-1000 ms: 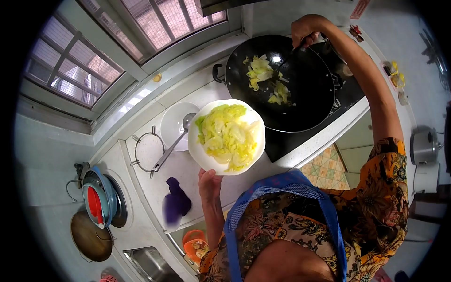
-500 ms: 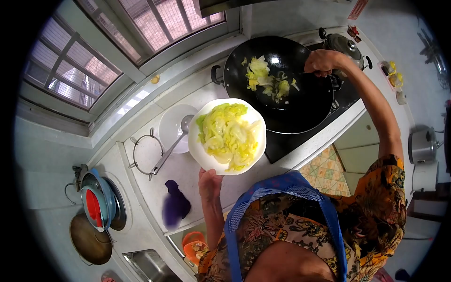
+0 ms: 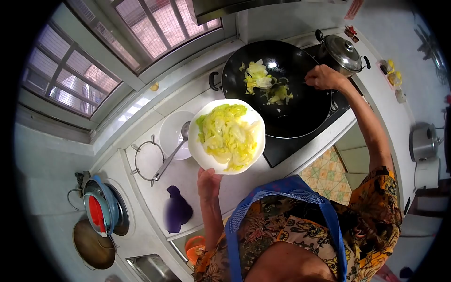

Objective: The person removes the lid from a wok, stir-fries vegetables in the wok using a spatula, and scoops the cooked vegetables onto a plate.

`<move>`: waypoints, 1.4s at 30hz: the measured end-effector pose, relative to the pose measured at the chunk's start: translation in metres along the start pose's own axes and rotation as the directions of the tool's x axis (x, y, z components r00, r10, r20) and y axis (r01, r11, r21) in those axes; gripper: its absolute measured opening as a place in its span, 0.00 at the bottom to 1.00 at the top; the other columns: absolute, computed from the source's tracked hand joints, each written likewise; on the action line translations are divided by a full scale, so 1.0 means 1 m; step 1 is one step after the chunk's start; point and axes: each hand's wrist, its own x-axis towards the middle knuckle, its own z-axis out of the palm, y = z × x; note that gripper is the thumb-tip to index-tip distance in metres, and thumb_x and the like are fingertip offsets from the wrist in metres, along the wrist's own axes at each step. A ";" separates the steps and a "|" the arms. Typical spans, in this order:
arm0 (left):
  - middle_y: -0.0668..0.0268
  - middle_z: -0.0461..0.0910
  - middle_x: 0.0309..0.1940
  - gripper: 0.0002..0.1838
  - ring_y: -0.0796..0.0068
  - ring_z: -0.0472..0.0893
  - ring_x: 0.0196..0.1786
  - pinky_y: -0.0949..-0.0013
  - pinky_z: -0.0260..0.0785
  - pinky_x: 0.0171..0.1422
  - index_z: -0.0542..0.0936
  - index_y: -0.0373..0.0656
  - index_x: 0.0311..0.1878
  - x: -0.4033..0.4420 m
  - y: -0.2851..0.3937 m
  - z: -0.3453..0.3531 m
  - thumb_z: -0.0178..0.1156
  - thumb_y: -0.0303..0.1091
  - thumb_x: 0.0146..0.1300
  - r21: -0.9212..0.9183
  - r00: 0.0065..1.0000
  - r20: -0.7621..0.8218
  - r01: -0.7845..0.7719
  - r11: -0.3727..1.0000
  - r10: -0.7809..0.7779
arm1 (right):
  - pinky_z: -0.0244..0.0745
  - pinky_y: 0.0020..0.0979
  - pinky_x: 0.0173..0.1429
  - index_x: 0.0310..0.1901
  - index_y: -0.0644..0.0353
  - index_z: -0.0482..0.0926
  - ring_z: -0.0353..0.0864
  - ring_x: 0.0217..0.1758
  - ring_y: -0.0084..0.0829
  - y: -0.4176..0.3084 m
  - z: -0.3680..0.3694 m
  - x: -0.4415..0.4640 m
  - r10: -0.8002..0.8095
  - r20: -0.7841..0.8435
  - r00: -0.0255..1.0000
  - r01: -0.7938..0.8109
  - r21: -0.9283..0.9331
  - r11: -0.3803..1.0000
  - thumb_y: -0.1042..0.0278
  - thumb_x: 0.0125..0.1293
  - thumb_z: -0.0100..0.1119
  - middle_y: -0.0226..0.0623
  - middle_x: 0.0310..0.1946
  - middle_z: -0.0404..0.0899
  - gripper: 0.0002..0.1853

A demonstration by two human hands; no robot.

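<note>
My left hand (image 3: pixel 209 183) grips the lower rim of a white plate (image 3: pixel 199 152), held level over the counter beside the wok. Cooked cabbage (image 3: pixel 230 136), yellow-green, is heaped on it. Over the right side of a large black wok (image 3: pixel 300 120), my right hand (image 3: pixel 324 77) is closed around the handle of a spatula. Most of that spatula blends into the dark wok, so its shape is hard to make out. More cabbage (image 3: pixel 258 75) lies in the wok's left half, with a smaller clump (image 3: pixel 279 95) near the spatula's end.
Left of the plate are a white bowl (image 3: pixel 171 129), a metal spoon (image 3: pixel 171 157) and a wire ring stand (image 3: pixel 149 160). A purple cloth (image 3: pixel 177 211) lies nearer me. A lidded steel pot (image 3: pixel 343 51) stands behind my right hand. Stacked basins (image 3: pixel 109 207) and a sink (image 3: pixel 152 269) are at left.
My right hand has moved slightly down within the view, and the smaller cabbage clump in the wok has shifted and gathered. My left hand keeps the plate nearly still.
</note>
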 end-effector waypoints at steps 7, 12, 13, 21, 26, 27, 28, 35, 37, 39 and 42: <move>0.52 0.65 0.59 0.33 0.57 0.65 0.62 0.55 0.53 0.68 0.60 0.28 0.60 0.004 -0.001 -0.002 0.55 0.28 0.48 0.008 1.000 -0.010 -0.014 1.000 0.014 | 0.74 0.34 0.42 0.43 0.66 0.78 0.81 0.36 0.43 0.039 0.074 -0.024 -0.066 -0.254 0.965 0.114 0.178 0.977 0.65 0.52 0.58 0.51 0.32 0.79 0.17; 0.54 0.65 0.59 0.35 0.57 0.65 0.62 0.55 0.54 0.68 0.59 0.30 0.61 0.006 0.000 -0.001 0.56 0.30 0.47 -0.003 0.999 -0.003 0.050 0.999 -0.050 | 0.72 0.29 0.44 0.44 0.67 0.77 0.81 0.37 0.37 0.040 0.114 -0.017 0.101 -0.293 0.951 0.066 0.508 0.859 0.64 0.52 0.60 0.49 0.34 0.80 0.19; 0.54 0.65 0.59 0.35 0.57 0.65 0.62 0.55 0.54 0.68 0.59 0.30 0.61 0.005 0.000 -0.001 0.56 0.30 0.47 0.003 0.998 -0.001 0.056 0.998 -0.056 | 0.71 0.29 0.43 0.44 0.67 0.77 0.81 0.36 0.35 0.043 0.121 -0.019 0.120 -0.301 0.946 0.045 0.489 0.871 0.64 0.52 0.60 0.48 0.33 0.80 0.19; 0.53 0.66 0.58 0.35 0.58 0.67 0.60 0.58 0.56 0.66 0.59 0.29 0.61 0.008 0.006 0.004 0.57 0.31 0.48 0.052 0.997 0.038 0.071 0.996 -0.073 | 0.71 0.27 0.42 0.45 0.66 0.76 0.80 0.34 0.29 0.030 0.138 -0.013 0.170 -0.391 0.904 0.087 0.558 0.825 0.67 0.54 0.59 0.45 0.31 0.81 0.18; 0.53 0.65 0.58 0.36 0.57 0.67 0.60 0.57 0.56 0.67 0.59 0.29 0.61 0.009 0.004 0.005 0.57 0.31 0.48 0.041 0.998 0.034 0.057 0.997 -0.059 | 0.69 0.23 0.38 0.48 0.65 0.75 0.76 0.33 0.21 0.042 0.146 -0.009 0.166 -0.402 0.900 0.082 0.532 0.843 0.67 0.56 0.58 0.36 0.31 0.81 0.18; 0.53 0.65 0.58 0.36 0.57 0.67 0.60 0.56 0.55 0.67 0.59 0.29 0.61 0.011 0.004 0.005 0.57 0.31 0.48 0.025 0.997 0.038 0.067 0.997 -0.068 | 0.70 0.24 0.40 0.48 0.66 0.75 0.77 0.34 0.22 0.042 0.147 -0.009 0.169 -0.406 0.898 0.107 0.574 0.812 0.68 0.56 0.59 0.38 0.33 0.81 0.18; 0.53 0.65 0.58 0.36 0.57 0.67 0.60 0.56 0.55 0.67 0.59 0.29 0.61 0.012 0.003 0.007 0.57 0.31 0.48 0.028 0.997 0.037 0.066 0.997 -0.067 | 0.70 0.24 0.42 0.47 0.67 0.75 0.78 0.34 0.24 0.043 0.147 -0.008 0.169 -0.409 0.897 0.134 0.615 0.777 0.69 0.56 0.59 0.40 0.34 0.81 0.18; 0.52 0.61 0.61 0.36 0.55 0.62 0.64 0.53 0.52 0.68 0.56 0.30 0.62 0.025 -0.004 0.007 0.55 0.30 0.50 0.050 0.995 0.031 0.093 0.994 -0.095 | 0.66 0.20 0.34 0.48 0.65 0.75 0.70 0.29 0.16 0.051 0.117 -0.062 0.205 -0.297 0.933 0.055 0.679 0.732 0.70 0.57 0.59 0.28 0.29 0.78 0.17; 0.51 0.60 0.61 0.35 0.54 0.62 0.64 0.53 0.51 0.69 0.55 0.29 0.63 0.032 -0.006 0.007 0.54 0.29 0.51 0.025 0.993 0.063 0.102 0.994 -0.104 | 0.62 0.19 0.30 0.49 0.65 0.74 0.66 0.27 0.15 0.045 0.103 -0.084 0.187 -0.321 0.929 0.094 0.691 0.717 0.71 0.57 0.58 0.27 0.29 0.76 0.17; 0.50 0.62 0.59 0.31 0.54 0.65 0.62 0.54 0.54 0.68 0.56 0.29 0.62 0.040 -0.010 0.018 0.51 0.26 0.54 -0.006 0.990 0.108 0.091 0.996 -0.089 | 0.61 0.19 0.30 0.50 0.64 0.75 0.66 0.27 0.15 0.032 0.080 -0.111 0.185 -0.343 0.921 0.097 0.660 0.745 0.69 0.57 0.58 0.27 0.30 0.75 0.18; 0.50 0.66 0.56 0.27 0.55 0.68 0.59 0.54 0.58 0.65 0.58 0.28 0.60 0.057 -0.020 0.013 0.48 0.25 0.56 0.244 0.995 0.044 0.080 0.966 -0.094 | 0.59 0.18 0.29 0.50 0.64 0.75 0.65 0.26 0.14 0.013 0.052 -0.151 0.207 -0.343 0.916 0.071 0.649 0.757 0.68 0.57 0.58 0.26 0.29 0.75 0.19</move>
